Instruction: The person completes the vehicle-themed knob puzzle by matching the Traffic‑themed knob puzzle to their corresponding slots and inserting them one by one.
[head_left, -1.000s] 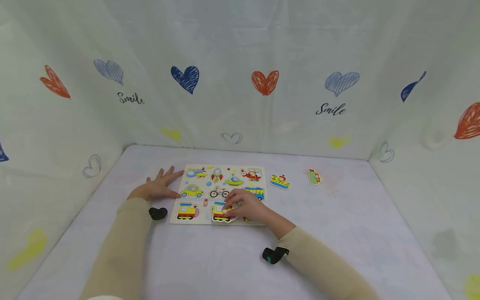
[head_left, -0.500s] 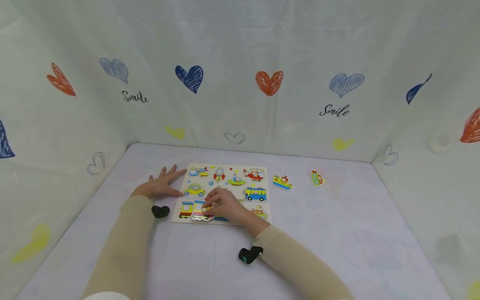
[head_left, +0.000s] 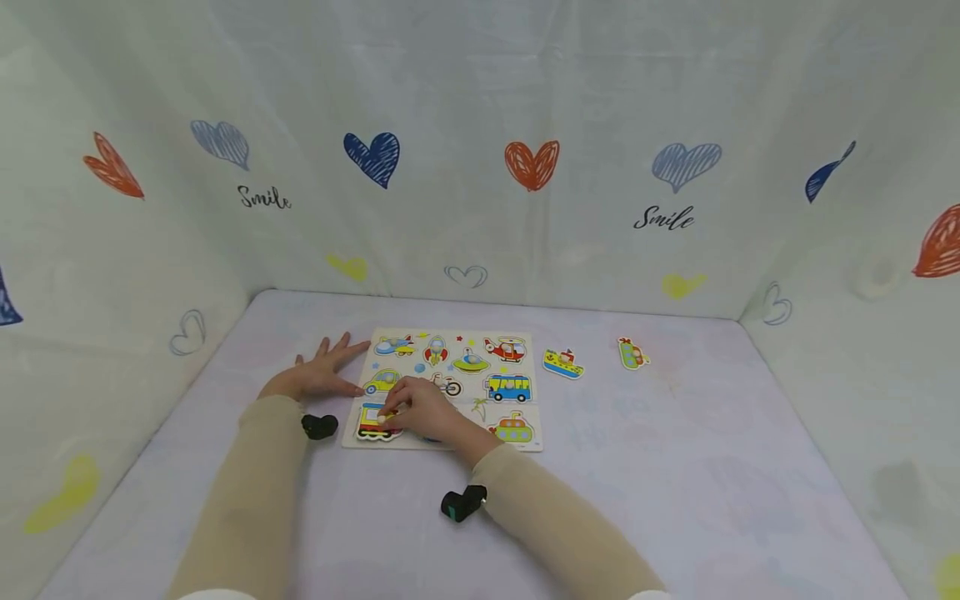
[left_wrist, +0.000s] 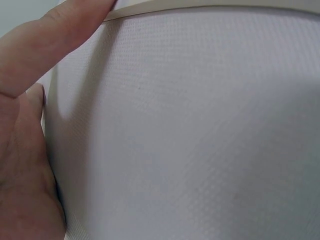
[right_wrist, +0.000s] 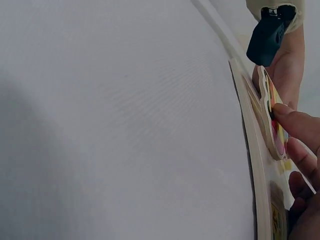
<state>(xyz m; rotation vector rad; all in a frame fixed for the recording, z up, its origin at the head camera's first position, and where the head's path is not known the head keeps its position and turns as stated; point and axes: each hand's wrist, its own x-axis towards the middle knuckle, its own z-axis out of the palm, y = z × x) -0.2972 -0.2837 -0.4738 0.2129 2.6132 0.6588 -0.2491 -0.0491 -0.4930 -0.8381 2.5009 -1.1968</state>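
My right hand [head_left: 423, 410] pinches the small knob of a train puzzle piece [head_left: 367, 431] at the near left corner of the wooden peg puzzle board [head_left: 537, 408]. In the right wrist view, the train piece [right_wrist: 274, 120] is tilted, partly raised off the board. Thumb and fingertips meet at its face. My left hand [head_left: 318, 375] lies spread at the board's left edge, fingers straight, its thumb touching the edge. The left wrist view shows the left thumb [left_wrist: 55, 42] reaching the board's rim [left_wrist: 210, 6]. The right hand hides part of the board's near row.
Right of the board lie a loose boat piece [head_left: 563, 364] and a loose submarine piece [head_left: 632, 354]. Vehicle shapes such as a helicopter [head_left: 506, 350] and a bus [head_left: 508, 388] show on the board. A white curtain [head_left: 465, 225] with hearts closes off the table's back and sides.
My right hand has carried the train piece leftward over the board to the near left corner, uncovering the bus and submarine shapes. My left hand has stayed at the left edge.
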